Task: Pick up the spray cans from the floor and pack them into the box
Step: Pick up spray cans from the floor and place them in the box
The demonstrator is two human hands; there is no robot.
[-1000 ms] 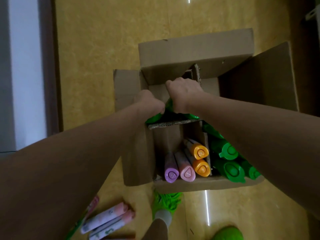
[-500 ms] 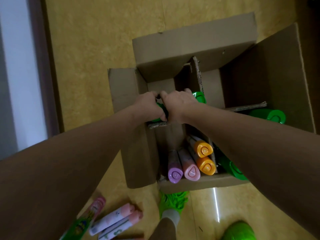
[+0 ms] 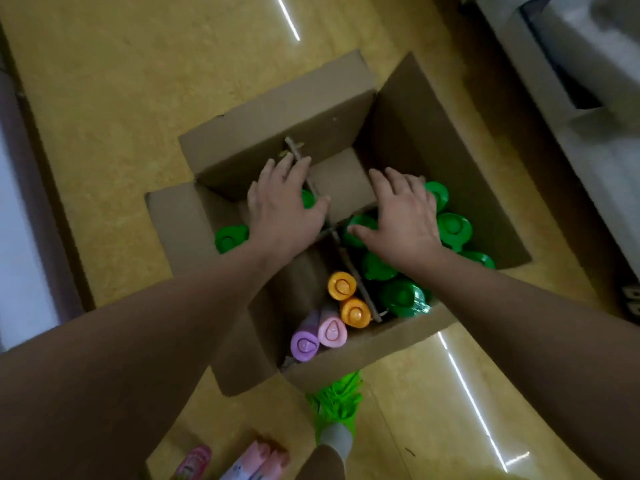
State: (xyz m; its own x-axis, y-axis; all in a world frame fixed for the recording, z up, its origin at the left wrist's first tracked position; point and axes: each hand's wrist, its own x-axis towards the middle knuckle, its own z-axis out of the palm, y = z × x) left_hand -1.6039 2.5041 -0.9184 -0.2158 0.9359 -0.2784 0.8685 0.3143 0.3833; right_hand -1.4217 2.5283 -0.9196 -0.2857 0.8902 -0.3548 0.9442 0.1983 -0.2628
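Observation:
An open cardboard box [image 3: 349, 355] with card dividers [image 3: 349, 268] stands on the floor. My left hand [image 3: 282, 211] lies flat, fingers straight, over green-capped cans in the far left cell; one green cap [image 3: 231, 238] shows beside it. My right hand [image 3: 403, 220] lies flat with spread fingers on several green caps [image 3: 453, 228] in the right cells. Two orange-capped cans [image 3: 348, 299], a pink one [image 3: 331, 331] and a purple one [image 3: 304, 345] stand in the near cell. Pink cans [image 3: 254, 460] lie on the floor at the bottom edge.
The yellow floor [image 3: 138, 81] surrounds the box. The box flaps [image 3: 446, 174] stand open on all sides. A green shoe with a white sock [image 3: 337, 407] is just below the box. A grey-white unit [image 3: 588, 98] runs along the right, a pale wall [image 3: 17, 237] along the left.
Both hands gripped a green can together at the far left cell; now they have let go and spread apart, flat on the caps. The view has shifted, showing more of the right cells.

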